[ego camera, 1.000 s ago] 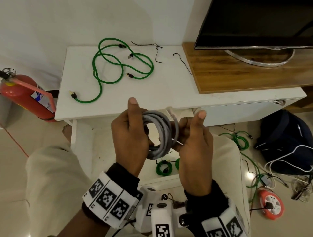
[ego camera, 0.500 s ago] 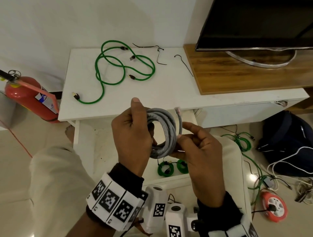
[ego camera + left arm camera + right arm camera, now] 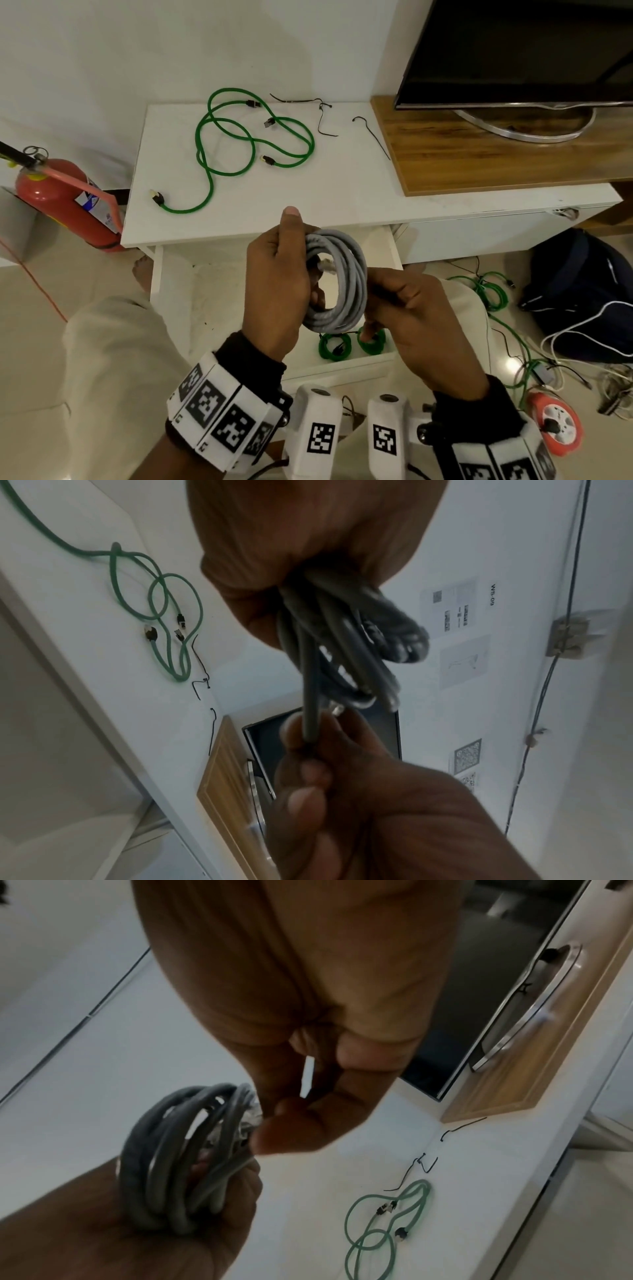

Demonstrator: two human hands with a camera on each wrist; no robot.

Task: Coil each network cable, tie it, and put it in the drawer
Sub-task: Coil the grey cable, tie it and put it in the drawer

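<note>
A coiled grey network cable (image 3: pixel 346 277) hangs in front of me above the open white drawer (image 3: pixel 342 365). My left hand (image 3: pixel 277 274) grips the coil's left side (image 3: pixel 329 631), thumb up. My right hand (image 3: pixel 397 305) pinches the coil's right side near a clear plug (image 3: pixel 251 1123). Two tied green coils (image 3: pixel 334 346) lie in the drawer. Loose green cables (image 3: pixel 239 144) sprawl on the white cabinet top (image 3: pixel 342 185). Black ties (image 3: pixel 371 137) lie beside them.
A TV (image 3: pixel 513 51) stands on a wooden board (image 3: pixel 496 161) at the right. A red fire extinguisher (image 3: pixel 65 198) leans at the left. On the floor at the right are a dark bag (image 3: pixel 582 287), green cables (image 3: pixel 486 287) and an orange reel (image 3: pixel 555 425).
My right hand has slid down the coil's right side and folded the free end with its plug into the loop. The left hand keeps its grip.
</note>
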